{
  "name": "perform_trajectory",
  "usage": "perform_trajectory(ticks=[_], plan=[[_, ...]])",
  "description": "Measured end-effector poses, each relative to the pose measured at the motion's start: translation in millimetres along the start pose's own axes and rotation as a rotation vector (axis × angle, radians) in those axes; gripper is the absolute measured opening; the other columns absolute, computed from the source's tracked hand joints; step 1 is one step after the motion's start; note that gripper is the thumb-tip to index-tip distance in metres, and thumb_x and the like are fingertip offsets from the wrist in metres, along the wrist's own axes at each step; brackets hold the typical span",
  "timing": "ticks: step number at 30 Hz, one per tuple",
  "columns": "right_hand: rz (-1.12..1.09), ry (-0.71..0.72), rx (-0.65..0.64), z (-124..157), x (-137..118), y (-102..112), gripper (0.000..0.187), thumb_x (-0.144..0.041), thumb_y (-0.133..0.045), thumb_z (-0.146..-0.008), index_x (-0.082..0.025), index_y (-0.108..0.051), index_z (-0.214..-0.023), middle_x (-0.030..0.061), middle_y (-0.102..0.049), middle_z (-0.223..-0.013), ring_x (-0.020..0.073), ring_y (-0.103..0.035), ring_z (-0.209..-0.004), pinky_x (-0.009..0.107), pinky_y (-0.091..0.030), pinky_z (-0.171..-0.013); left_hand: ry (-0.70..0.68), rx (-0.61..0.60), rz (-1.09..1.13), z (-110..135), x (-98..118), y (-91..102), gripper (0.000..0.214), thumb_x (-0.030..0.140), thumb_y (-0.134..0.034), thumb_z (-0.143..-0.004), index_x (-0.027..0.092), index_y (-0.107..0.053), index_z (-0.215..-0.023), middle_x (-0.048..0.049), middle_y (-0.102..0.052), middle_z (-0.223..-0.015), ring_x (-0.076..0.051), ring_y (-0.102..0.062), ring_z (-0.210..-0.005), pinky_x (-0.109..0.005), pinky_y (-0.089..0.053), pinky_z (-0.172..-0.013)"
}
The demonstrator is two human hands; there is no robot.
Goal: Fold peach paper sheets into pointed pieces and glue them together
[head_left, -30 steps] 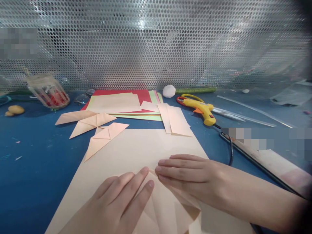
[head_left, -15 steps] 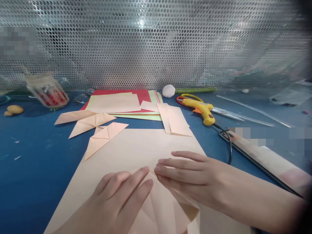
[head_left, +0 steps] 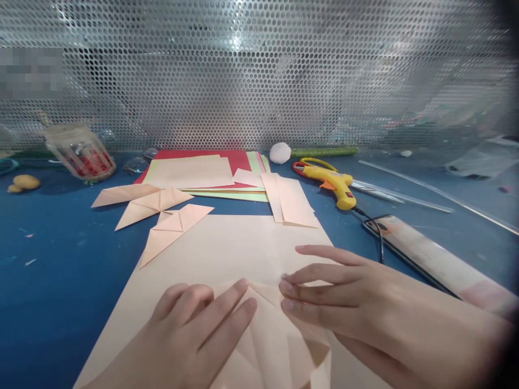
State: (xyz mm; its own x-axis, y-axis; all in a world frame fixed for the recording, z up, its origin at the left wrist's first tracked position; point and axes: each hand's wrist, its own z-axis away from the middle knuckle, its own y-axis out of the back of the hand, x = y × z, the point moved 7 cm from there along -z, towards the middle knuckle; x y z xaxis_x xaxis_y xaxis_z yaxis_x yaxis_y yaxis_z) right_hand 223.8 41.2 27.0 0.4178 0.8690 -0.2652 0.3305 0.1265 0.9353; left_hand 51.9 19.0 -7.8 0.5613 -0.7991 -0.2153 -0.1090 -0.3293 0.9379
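Note:
A partly folded peach sheet of paper point(head_left: 279, 351) lies on a larger cream sheet point(head_left: 231, 243), creased and coming to a point at the top. My left hand point(head_left: 190, 324) rests on its left side. The index finger and thumb are stretched out and press near the tip, while the other fingers curl in. Along the right slanting edge lie the fingertips of my right hand point(head_left: 336, 292), fingers extended and slightly spread. A flap stands lifted at the lower right of the fold. The lower part of the paper runs out of view.
Folded paper pieces point(head_left: 166, 221) lie at the left. Beyond are coloured sheets point(head_left: 194, 170) and paper strips point(head_left: 292, 197). To the right are a yellow glue gun point(head_left: 332, 181), its cord and a phone point(head_left: 430, 254). A jar point(head_left: 83, 154) stands back left, before a perforated metal panel point(head_left: 251, 81).
My right hand has slid right and slightly down along the paper's folded edge, away from the tip. My left hand stays nearly in place.

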Motion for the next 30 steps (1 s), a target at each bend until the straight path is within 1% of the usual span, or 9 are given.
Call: perform_trajectory(ticks=[3,6,8,11,17,22,25,27,30], plan=[[-0.076,-0.107,0.053,0,2,1,0.038,-0.005,-0.048,-0.086,-0.025,-0.072,-0.107,0.0006,-0.078,-0.095,0.017,-0.071,-0.093,0.037,-0.038,-0.117,0.006,0.004,-0.046,0,2,-2.2,0.054,0.016,-0.049,-0.089,0.024,-0.056,-0.141,0.003,-0.052,-0.151,-0.023,-0.053,-0.094,-0.038,-0.044,-0.086],[-0.056,-0.222,0.167,-5,6,2,0.032,-0.006,-0.047,-0.09,-0.022,-0.072,-0.101,0.0039,-0.074,-0.08,0.0195,-0.069,-0.081,0.035,-0.056,-0.088,-0.001,-0.004,-0.104,-1,2,0.3,0.063,0.005,-0.045,-0.082,0.025,-0.057,-0.141,0.0042,-0.055,-0.148,-0.024,-0.053,-0.097,-0.037,-0.044,-0.088],[-0.073,-0.309,0.242,-7,12,-1,0.028,-0.01,-0.054,-0.09,-0.018,-0.069,-0.113,0.0047,-0.071,-0.08,0.0198,-0.067,-0.08,0.03,-0.057,-0.072,-0.017,-0.003,-0.131,-3,2,4.7,0.062,0.003,-0.044,-0.083,0.024,-0.059,-0.139,0.0036,-0.059,-0.144,-0.024,-0.053,-0.099,-0.036,-0.043,-0.089],[-0.164,-0.413,0.266,-8,19,-13,0.037,-0.014,-0.063,-0.086,-0.022,-0.065,-0.122,0.0024,-0.066,-0.084,0.0185,-0.064,-0.079,0.026,-0.054,-0.065,-0.045,0.01,-0.106,-5,2,10.7,0.052,0.01,-0.044,-0.089,0.022,-0.06,-0.138,0.0014,-0.064,-0.138,-0.024,-0.054,-0.1,-0.035,-0.041,-0.089],[-0.441,-0.605,0.176,-4,25,-28,0.024,-0.015,-0.061,-0.085,-0.026,-0.073,-0.102,0.0013,-0.065,-0.083,0.0149,-0.063,-0.072,0.024,-0.051,-0.064,0.007,0.008,-0.019,-4,-2,7.2,0.051,0.008,-0.042,-0.09,0.02,-0.057,-0.137,-0.0002,-0.066,-0.133,-0.023,-0.054,-0.103,-0.036,-0.039,-0.091],[-0.555,-0.493,0.175,-11,15,-25,0.026,-0.011,-0.058,-0.085,-0.024,-0.076,-0.099,0.0008,-0.059,-0.078,0.0121,-0.06,-0.067,0.019,-0.049,-0.059,-0.041,-0.002,0.057,-5,-3,7.7,0.055,0.005,-0.037,-0.09,0.018,-0.052,-0.141,0.0016,-0.058,-0.144,-0.021,-0.054,-0.11,-0.033,-0.04,-0.092],[-0.556,-0.405,0.084,-16,11,-26,0.032,-0.003,-0.063,-0.082,-0.022,-0.077,-0.103,0.0006,-0.058,-0.081,0.011,-0.059,-0.068,0.018,-0.05,-0.064,-0.06,0.015,0.037,-6,-4,9.8,0.05,0.006,-0.038,-0.093,0.017,-0.056,-0.138,0.0019,-0.058,-0.145,-0.02,-0.055,-0.11,-0.034,-0.04,-0.089],[-0.574,-0.394,0.036,-16,13,-26,0.03,-0.009,-0.074,-0.082,-0.023,-0.077,-0.108,0.0001,-0.058,-0.082,0.0107,-0.058,-0.068,0.018,-0.05,-0.065,-0.062,0.026,0.028,-6,-3,8.5,0.049,0.005,-0.035,-0.094,0.017,-0.056,-0.137,0.0018,-0.06,-0.143,-0.019,-0.056,-0.111,-0.033,-0.04,-0.09],[-0.644,-0.394,-0.02,-15,15,-28,0.044,-0.022,-0.086,-0.077,-0.026,-0.075,-0.119,0.0007,-0.06,-0.087,0.0107,-0.056,-0.067,0.019,-0.05,-0.062,-0.038,0.051,0.073,-5,-1,3.0,0.043,0.009,-0.033,-0.101,0.017,-0.056,-0.136,0.0006,-0.06,-0.143,-0.018,-0.053,-0.121,-0.031,-0.038,-0.098]])
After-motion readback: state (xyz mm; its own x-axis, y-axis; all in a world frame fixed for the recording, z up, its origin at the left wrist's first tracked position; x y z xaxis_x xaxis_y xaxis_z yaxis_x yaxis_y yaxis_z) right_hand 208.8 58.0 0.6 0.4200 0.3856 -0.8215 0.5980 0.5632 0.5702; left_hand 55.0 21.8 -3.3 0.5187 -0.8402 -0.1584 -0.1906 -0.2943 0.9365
